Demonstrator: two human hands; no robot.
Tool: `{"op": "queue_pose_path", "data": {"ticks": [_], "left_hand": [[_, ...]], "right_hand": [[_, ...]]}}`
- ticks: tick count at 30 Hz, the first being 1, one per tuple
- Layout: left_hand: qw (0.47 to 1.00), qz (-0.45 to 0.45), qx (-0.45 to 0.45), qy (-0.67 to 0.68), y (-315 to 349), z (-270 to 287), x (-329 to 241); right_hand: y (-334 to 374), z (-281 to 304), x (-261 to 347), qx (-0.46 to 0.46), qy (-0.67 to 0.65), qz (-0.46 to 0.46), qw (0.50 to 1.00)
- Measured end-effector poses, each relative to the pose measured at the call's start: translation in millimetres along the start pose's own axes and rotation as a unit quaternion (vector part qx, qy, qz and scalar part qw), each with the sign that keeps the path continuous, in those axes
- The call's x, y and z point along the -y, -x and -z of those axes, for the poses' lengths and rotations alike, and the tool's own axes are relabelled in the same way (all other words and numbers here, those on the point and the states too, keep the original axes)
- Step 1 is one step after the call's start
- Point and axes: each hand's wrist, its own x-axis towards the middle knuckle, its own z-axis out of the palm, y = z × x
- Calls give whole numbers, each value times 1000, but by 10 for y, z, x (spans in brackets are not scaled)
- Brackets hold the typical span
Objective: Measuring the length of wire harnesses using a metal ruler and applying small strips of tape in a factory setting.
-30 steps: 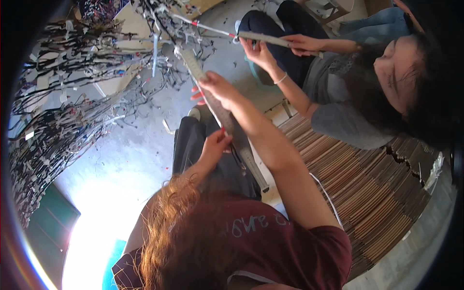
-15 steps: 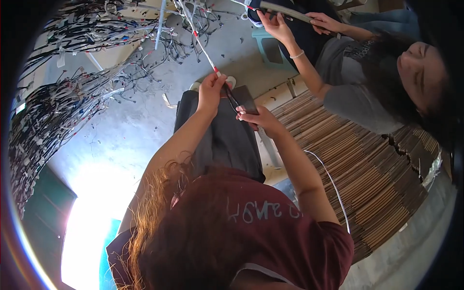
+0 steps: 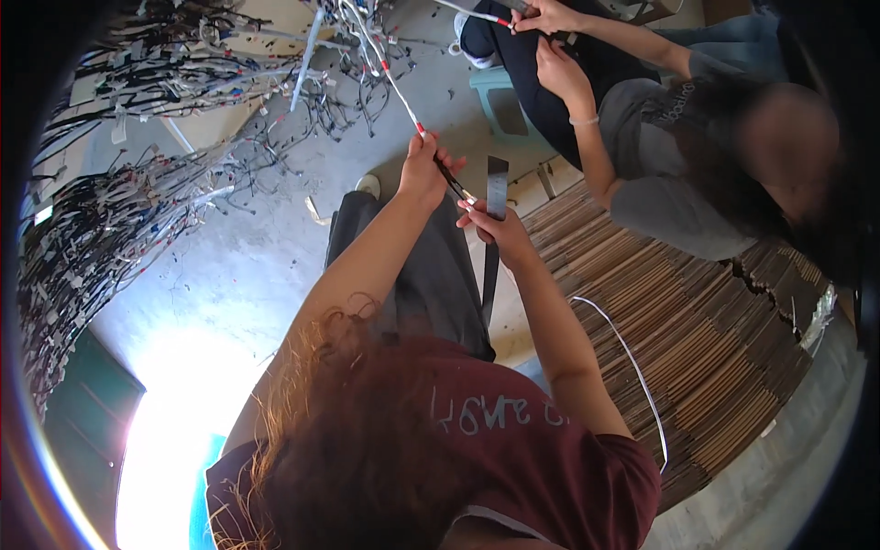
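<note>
My left hand is closed around a white cable with red bands, which runs down from the top of the view. Below that hand, dark wire leads come out of the cable toward my right hand. The fingers of my right hand pinch at the pale tips of these leads. A long, dark flat strip, shiny at its upper part, also sits in my right hand, sticking out above and below it. My dark trousers lie under both hands.
Thick bundles of black and white cables hang at the left. Far right, a co-worker holds another white cable in both hands. Stacked flat cardboard fills the right, with a white cord on it. A pale green stool stands beyond.
Both hands have shifted slightly right, and the dark strip in my right hand has turned from broad side to a narrow upright view. The co-worker's hands have moved along the other cable.
</note>
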Motion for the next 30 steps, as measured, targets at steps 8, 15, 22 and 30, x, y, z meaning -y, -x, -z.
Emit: {"op": "queue_pose_path", "data": {"ticks": [8,15,22,30], "left_hand": [[997,-10,28,75,-358,56,53],[994,-41,33,94,-514,42,-93],[994,-50,40,88,-468,8,-79],[991,-56,54,105,-483,64,-78]], "right_hand": [[-158,61,-122,-81,-2,76,994],[-93,-132,-359,-91,202,173,960],[-157,-266,-279,-111,295,222,923],[-153,-294,-237,-91,255,199,942]]}}
